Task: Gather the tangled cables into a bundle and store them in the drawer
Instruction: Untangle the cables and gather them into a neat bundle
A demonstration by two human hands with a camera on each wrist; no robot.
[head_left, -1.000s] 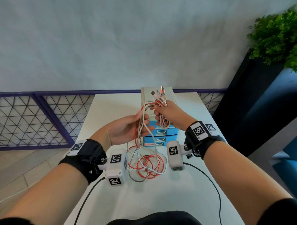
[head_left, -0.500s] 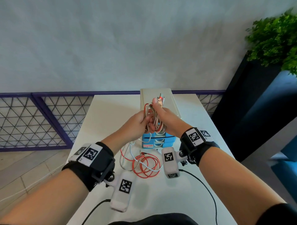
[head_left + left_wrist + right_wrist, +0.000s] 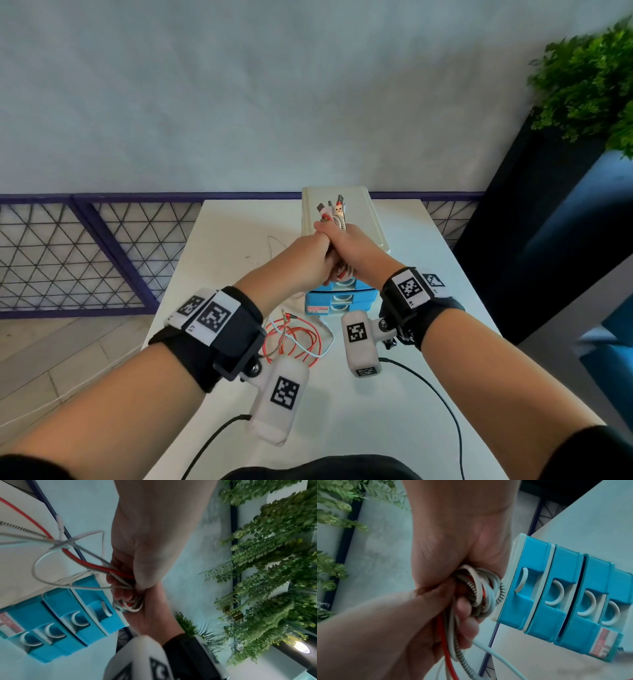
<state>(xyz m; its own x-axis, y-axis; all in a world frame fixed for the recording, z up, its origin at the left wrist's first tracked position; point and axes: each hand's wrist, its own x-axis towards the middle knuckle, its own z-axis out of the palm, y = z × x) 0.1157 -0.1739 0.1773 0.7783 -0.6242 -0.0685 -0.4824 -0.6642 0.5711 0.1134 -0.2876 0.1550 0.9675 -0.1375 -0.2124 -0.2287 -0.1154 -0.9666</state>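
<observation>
My right hand (image 3: pixel 356 251) was fisted round the coiled bundle of red, white and spring-wrapped cables (image 3: pixel 481 588), plug ends poking out above. My left hand (image 3: pixel 308 260) pinched the trailing strands just beside it. Both hovered over the small blue-fronted plastic drawer unit (image 3: pixel 337 301) mid-tabletop. Loose loops (image 3: pixel 294 337) lay on the white tabletop (image 3: pixel 411 411) toward its near edge. Judged light, limp, springy; best gripped across the coil's middle.
</observation>
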